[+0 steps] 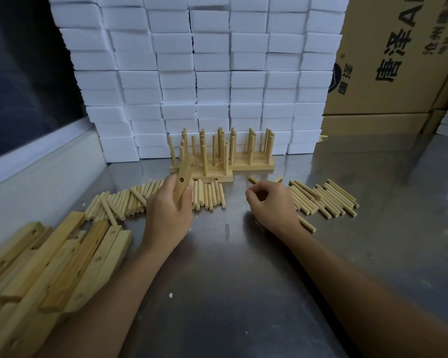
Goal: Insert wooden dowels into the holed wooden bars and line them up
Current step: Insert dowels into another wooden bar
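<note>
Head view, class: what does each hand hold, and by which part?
The left hand grips a holed wooden bar by its lower end, the upper end tilted up. The right hand is curled over the table; whether it pinches a dowel cannot be told.

Centre of table (pixel 230 267): bare steel between the two forearms, open toward 6 o'clock.
9 o'clock: heap of holed bars (pixel 49 259) fills the near-left corner.
11 o'clock: loose dowels (pixel 130 200) lie in a band, left hand (pixel 168 210) above it holding a bar upright.
12 o'clock: finished bars with standing dowels (pixel 217 156), white foam blocks (pixel 204 73) stacked as a wall just behind.
2 o'clock: second dowel pile (pixel 326 198) beside the right hand (pixel 272 202).
3 o'clock: bare steel beyond that pile, cardboard boxes (pixel 388 60) at the far edge.
</note>
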